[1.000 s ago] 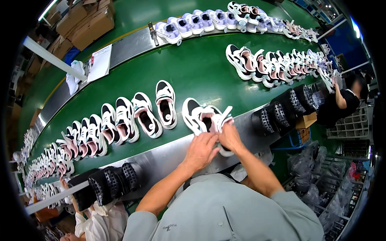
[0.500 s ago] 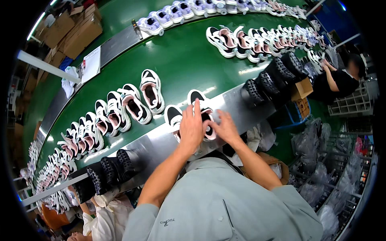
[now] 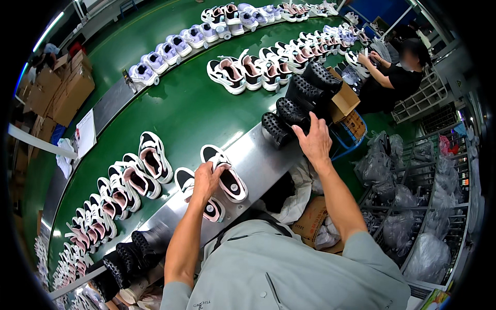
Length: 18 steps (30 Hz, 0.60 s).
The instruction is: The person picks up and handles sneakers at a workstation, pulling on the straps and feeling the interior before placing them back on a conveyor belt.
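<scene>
Two black-and-white low-top sneakers with pink lining stand side by side on the steel edge of the worktop (image 3: 253, 160), toes pointing away from the body: a left-side sneaker (image 3: 184, 179), partly covered by the left hand (image 3: 204, 182), and a right-side sneaker (image 3: 230, 178). The left fingers curl beside the latter's opening; whether they pinch its collar, I cannot tell. The right hand (image 3: 316, 142) has its fingers spread, thumb well apart, over black studded forms (image 3: 290, 109); contact is unclear. I judge that the left hand does best steadying the collar lightly, without creasing the tongue, and that any hold on a form should be square, sparing its neighbours. A round insole label (image 3: 234, 187) carries marks too small to read; the grey-green shirt (image 3: 248, 268) shows dark lettering, the brown carton (image 3: 310, 219) printed characters
</scene>
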Each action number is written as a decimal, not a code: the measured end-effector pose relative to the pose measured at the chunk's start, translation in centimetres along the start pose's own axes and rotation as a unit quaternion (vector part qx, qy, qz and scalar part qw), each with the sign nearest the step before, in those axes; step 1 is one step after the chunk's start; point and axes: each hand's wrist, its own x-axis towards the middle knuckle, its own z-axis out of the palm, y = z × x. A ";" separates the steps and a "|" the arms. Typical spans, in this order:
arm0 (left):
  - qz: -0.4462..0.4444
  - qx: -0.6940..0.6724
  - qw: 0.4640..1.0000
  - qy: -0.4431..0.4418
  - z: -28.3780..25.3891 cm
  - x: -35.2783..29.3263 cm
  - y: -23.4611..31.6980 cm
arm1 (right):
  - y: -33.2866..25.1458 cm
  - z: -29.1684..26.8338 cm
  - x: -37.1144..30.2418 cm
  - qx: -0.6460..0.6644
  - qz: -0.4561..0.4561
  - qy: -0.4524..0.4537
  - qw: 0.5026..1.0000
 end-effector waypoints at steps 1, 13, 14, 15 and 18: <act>-0.013 0.016 1.000 0.008 0.0 0.1 0.5 | 0.3 0.3 0.7 0.001 0.000 0.004 1.000; 0.018 0.013 1.000 0.009 1.4 1.2 -1.3 | -5.0 -4.5 -5.6 0.248 -0.077 -0.334 0.906; 0.019 0.009 1.000 0.003 1.4 1.2 -0.6 | -5.7 -3.6 -7.4 0.240 -0.098 -0.361 0.896; 0.025 0.005 1.000 -0.008 1.3 1.0 0.1 | -6.0 -2.1 -9.1 0.258 -0.084 -0.387 0.881; 0.085 -0.020 0.995 -0.040 1.1 1.5 -0.2 | -6.9 -0.3 -9.5 0.257 -0.041 -0.392 0.882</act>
